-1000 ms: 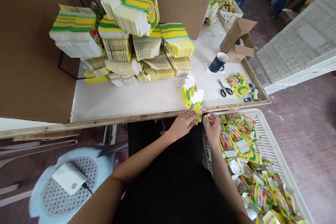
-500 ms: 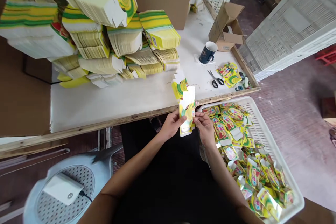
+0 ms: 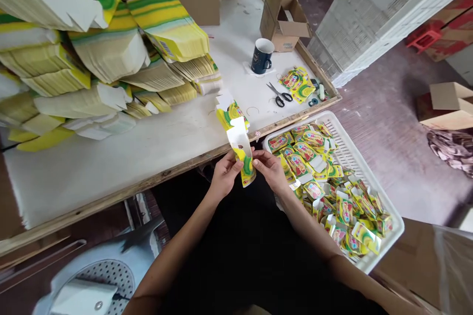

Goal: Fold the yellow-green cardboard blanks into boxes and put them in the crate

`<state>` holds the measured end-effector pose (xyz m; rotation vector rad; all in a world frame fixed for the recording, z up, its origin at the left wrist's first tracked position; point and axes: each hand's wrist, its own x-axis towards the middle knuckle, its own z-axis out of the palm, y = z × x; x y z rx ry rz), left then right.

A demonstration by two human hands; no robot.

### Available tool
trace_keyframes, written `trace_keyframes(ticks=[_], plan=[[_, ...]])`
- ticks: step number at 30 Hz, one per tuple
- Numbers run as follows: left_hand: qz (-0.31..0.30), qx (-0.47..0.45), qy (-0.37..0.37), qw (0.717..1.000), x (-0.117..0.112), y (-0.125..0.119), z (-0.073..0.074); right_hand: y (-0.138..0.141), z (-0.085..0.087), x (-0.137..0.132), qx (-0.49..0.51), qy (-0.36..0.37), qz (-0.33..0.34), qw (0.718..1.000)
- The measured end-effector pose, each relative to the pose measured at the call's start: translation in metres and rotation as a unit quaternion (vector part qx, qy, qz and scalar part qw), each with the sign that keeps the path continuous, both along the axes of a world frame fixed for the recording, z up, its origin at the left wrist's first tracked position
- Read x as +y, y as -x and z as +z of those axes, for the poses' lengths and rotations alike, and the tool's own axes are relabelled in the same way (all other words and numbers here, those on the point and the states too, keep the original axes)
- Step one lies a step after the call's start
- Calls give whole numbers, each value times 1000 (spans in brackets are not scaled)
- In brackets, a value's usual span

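Both hands hold one small yellow-green printed carton (image 3: 243,156) just below the table's front edge. My left hand (image 3: 224,175) pinches its left side and my right hand (image 3: 272,169) grips its right side; its white flap points up. A short pile of flat cartons (image 3: 228,110) lies on the white table (image 3: 148,145) just beyond it. To the right, a white slatted tray (image 3: 373,184) holds several folded cartons (image 3: 325,177).
Tall stacks of flat carton blanks (image 3: 92,49) fill the table's left and back. A dark mug (image 3: 261,55), scissors (image 3: 278,95), a few more cartons (image 3: 297,83) and an open cardboard box (image 3: 284,10) sit at the right. A white crate (image 3: 369,10) stands beyond; a fan (image 3: 96,280) is below left.
My hands lifted one carton off the pile at the table edge and brought it toward me, both now gripping it. The view has swung right and down.
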<state>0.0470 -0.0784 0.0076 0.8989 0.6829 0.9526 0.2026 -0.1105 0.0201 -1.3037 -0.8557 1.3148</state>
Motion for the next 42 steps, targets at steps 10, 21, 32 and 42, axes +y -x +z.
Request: trace_keyframes(ticks=[10,21,32,42], plan=[[132,123,-16,984,-14,-3,-2,9,-3,-8,-161,-12,-47,986],[-91,53,31,994,-6,22,10,-24,18,-10,-139,-47,114,983],[-123,29,13,992,-6,10,7,-25,25,-13,-298,-144,21,943],[-113,54,-21,992,-11,7,0,-18,34,-16,-370,52,82,924]])
